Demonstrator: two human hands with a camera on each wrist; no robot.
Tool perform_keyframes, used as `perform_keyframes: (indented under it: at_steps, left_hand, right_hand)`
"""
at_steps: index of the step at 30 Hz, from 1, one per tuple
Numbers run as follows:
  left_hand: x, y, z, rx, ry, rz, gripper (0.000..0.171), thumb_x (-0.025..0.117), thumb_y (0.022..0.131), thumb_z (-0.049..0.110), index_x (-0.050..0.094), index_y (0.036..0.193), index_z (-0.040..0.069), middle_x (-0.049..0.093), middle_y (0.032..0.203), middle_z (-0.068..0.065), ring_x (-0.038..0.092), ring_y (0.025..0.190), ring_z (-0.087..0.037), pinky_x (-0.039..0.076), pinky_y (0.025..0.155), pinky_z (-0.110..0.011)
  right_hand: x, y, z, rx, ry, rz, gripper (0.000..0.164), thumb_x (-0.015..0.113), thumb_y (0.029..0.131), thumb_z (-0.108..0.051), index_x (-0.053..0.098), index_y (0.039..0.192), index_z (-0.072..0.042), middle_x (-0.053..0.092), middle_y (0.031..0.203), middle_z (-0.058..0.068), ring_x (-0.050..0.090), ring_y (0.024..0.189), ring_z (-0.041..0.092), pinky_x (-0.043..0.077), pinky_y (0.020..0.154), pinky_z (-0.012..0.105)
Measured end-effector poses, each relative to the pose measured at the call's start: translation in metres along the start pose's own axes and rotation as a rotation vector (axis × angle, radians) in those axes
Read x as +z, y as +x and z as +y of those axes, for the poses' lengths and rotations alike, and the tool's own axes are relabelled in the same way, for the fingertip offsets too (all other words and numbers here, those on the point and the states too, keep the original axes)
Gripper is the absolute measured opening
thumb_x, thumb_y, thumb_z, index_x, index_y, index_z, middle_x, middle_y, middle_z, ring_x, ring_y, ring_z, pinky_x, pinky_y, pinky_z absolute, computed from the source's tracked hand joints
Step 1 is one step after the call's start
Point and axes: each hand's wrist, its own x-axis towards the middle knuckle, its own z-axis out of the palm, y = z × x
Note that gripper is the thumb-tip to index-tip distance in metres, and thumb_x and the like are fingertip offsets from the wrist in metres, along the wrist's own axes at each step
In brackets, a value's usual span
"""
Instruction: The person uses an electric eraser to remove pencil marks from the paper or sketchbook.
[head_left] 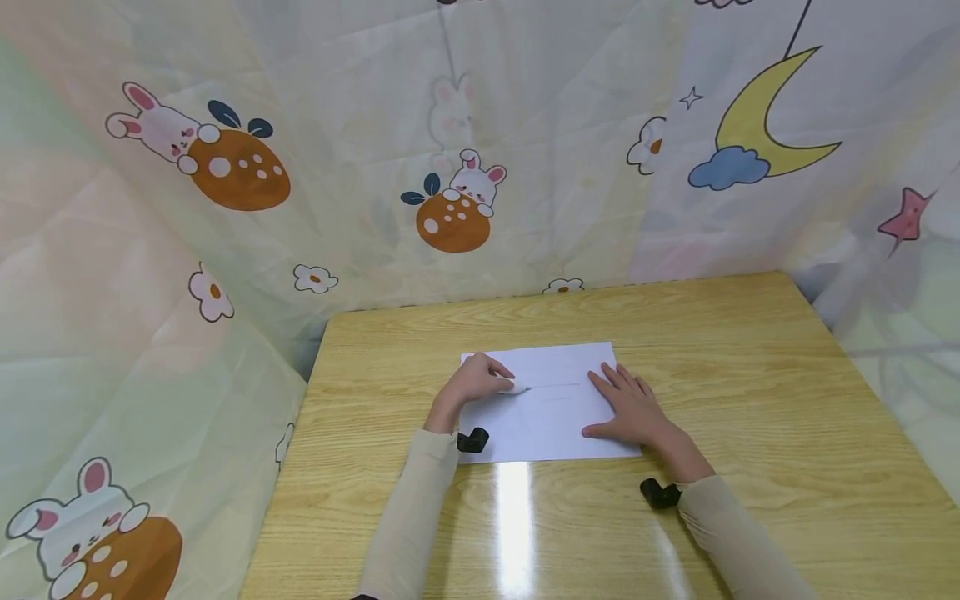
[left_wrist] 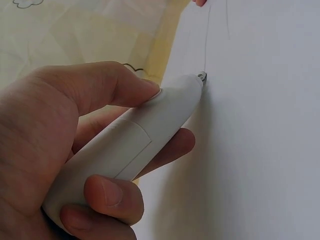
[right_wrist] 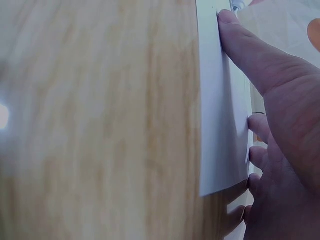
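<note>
A white sheet of paper (head_left: 551,429) lies flat on the wooden table. My left hand (head_left: 476,379) grips a thick white pen-shaped tool (left_wrist: 130,140), with the thumb and fingers round its body. The tool's small metal tip (left_wrist: 202,76) touches the paper, at one end of a thin grey line (head_left: 555,385). A second, shorter faint line (head_left: 557,398) runs below it. My right hand (head_left: 630,412) rests with spread fingers on the sheet's right side. In the right wrist view its thumb (right_wrist: 245,45) lies on the paper near the edge.
The wooden table (head_left: 750,400) extends around the sheet, with bright light reflected in front. A patterned cloth (head_left: 525,242) with rabbits and flowers hangs behind and at both sides. Black wrist cameras (head_left: 473,440) sit by both wrists, the left one over the paper.
</note>
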Motion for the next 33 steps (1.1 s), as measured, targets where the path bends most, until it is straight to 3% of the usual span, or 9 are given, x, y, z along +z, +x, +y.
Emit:
perform_keyframes:
  at_steps: [33]
  left_hand:
    - [0.0006,0.0011,0.002,-0.004,0.008,0.002,0.016,0.073,0.083,0.023,0.079,0.095,0.014,0.071,0.102,0.001,0.055,0.074,-0.011,0.045,0.065,-0.027]
  right_hand:
    - [0.0049,0.0015,0.0053,-0.013,0.001,0.013,0.107,0.074,0.072,-0.065,0.033,0.151,-0.006,0.019,0.156,0.022,0.009,0.142,0.044,0.006,0.108,0.063]
